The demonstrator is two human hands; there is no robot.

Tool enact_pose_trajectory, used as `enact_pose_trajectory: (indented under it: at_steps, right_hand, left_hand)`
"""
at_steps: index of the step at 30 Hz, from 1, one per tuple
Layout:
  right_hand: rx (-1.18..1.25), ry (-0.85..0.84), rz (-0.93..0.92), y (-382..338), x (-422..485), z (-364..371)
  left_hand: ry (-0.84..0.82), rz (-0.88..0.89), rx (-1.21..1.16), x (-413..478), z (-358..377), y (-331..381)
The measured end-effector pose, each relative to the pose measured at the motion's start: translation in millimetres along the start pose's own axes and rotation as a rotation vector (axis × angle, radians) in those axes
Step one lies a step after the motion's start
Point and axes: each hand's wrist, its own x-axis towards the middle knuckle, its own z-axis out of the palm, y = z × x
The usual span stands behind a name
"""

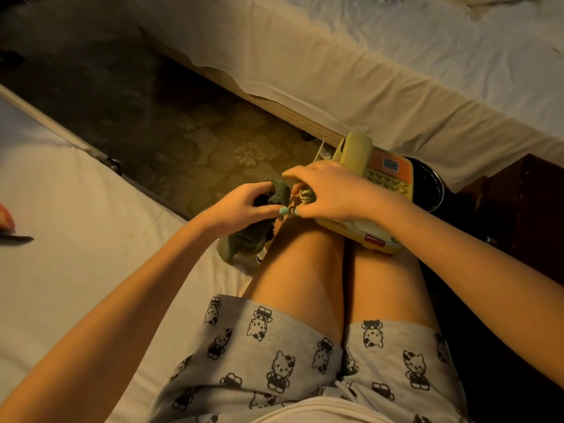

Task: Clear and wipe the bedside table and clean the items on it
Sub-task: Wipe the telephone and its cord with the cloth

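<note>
- Telephone (387, 175) across both bare knees, handset in its cradle.
- Left hand (244, 206) clamped on a grey-green cloth (244, 242), bunched at the fingers, rest hanging beside the left knee.
- Right hand (329, 190) at the telephone's front corner, fingers curled round the coiled cord (302, 196).
- Dark desk (518, 203) at far right, beside the knees.
- White bed (76, 254) under the legs; second bed (366, 71) across patterned carpet (198, 148).

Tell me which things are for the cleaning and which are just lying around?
For the job: telephone, its cord pinched by the right hand, cloth in the left hand, bedside table.
Just lying about: red thing on the bed, dark round object behind the telephone.
</note>
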Motion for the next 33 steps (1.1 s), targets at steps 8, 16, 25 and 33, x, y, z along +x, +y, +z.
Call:
enact_pose_trajectory:
  at_steps: [8,16,25,33]
  right_hand:
    - [-0.193,0.049,-0.085,-4.9,1.2,1.8]
    - [0.027,0.294,0.008,-3.9,-5.9,11.6]
    - [0.295,0.480,0.054,-7.2,-5.2,12.3]
    - [0.127,0.013,-0.020,-33.7,2.0,-3.1]
  left_hand:
    - [-0.169,-0.140,0.017,-3.1,-0.8,-4.6]
    - [-0.289,-0.339,0.015,-24.4,-15.2,-25.1]
    - [0.063,-0.306,-0.305,-39.2,-41.6,-31.1]
    - [0.205,-0.138,-0.285,-15.8,-31.0,12.0]
